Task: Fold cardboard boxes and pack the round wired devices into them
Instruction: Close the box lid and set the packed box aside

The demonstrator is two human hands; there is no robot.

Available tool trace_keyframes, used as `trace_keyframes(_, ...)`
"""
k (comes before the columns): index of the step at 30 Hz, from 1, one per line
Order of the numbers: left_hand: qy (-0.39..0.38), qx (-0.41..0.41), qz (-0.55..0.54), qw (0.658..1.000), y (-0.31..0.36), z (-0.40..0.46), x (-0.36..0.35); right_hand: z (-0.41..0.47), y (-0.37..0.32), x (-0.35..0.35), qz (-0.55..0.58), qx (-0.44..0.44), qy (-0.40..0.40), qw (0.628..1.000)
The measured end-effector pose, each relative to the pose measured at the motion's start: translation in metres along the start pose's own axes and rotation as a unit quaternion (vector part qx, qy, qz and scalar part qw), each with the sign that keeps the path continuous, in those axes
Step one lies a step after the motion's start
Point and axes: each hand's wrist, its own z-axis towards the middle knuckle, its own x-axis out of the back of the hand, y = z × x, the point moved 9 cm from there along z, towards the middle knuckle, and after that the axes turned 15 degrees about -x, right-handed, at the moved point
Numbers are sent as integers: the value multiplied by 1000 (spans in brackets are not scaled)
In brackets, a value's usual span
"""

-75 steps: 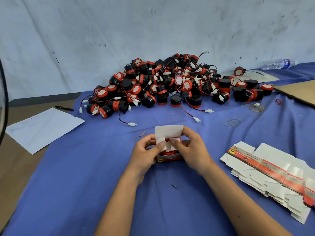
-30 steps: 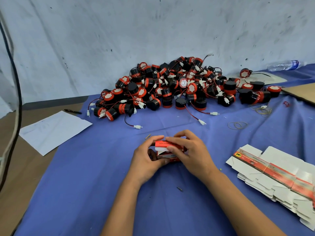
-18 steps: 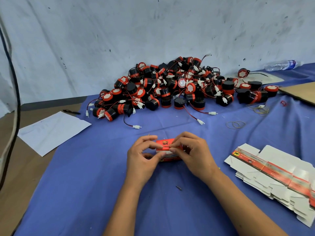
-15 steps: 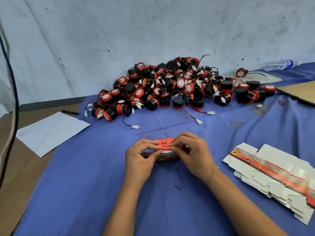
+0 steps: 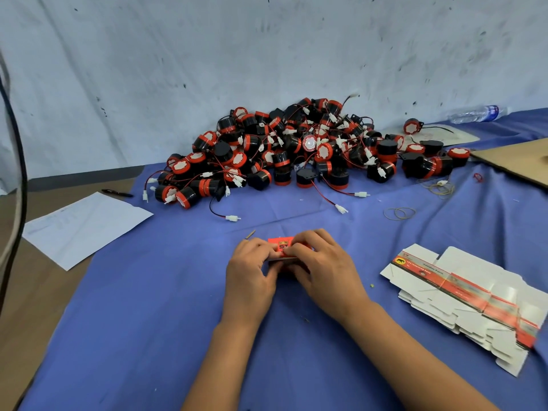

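Scuffed white wall [image 5: 148, 69] behind; blue cloth [image 5: 148, 321] spread over brown table [image 5: 29, 307]. Against the wall, big heap of round black-and-red wired devices [image 5: 296, 149], red-black leads with white plugs trailing forward. At right, fanned stack of flat unfolded box blanks [image 5: 462, 295], white with a red stripe. At left, white paper sheet [image 5: 86, 226], black pen [image 5: 117, 193] just beyond. Far right, brown cardboard sheet [image 5: 516, 161] and, farther back, clear water bottle [image 5: 474, 113] lying down. Front centre, small red box [image 5: 281, 247] on the cloth, gripped between left hand [image 5: 252, 271] and right hand [image 5: 323, 265], fingers of both curled over its top. Rubber bands [image 5: 398, 213] loose behind.
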Motion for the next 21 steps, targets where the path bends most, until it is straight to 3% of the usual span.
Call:
trace_keyframes(5,-23,-30,74,997,11,0,-7,-5,-9,-5,-72,-14,18,997)
trace_keyframes(10,-25,-22,62,998,10,-4,-10,-10,-5,-17,-93,-39,-10,995)
trace_keyframes(16,-60,116,-88,988,-18,-9,-27,-11,0,-27,-76,-53,-99,991)
trace_keyframes(21,-56,204,-145,967,-26,-5,-26,-13,3,-13,-6,-55,-153,987)
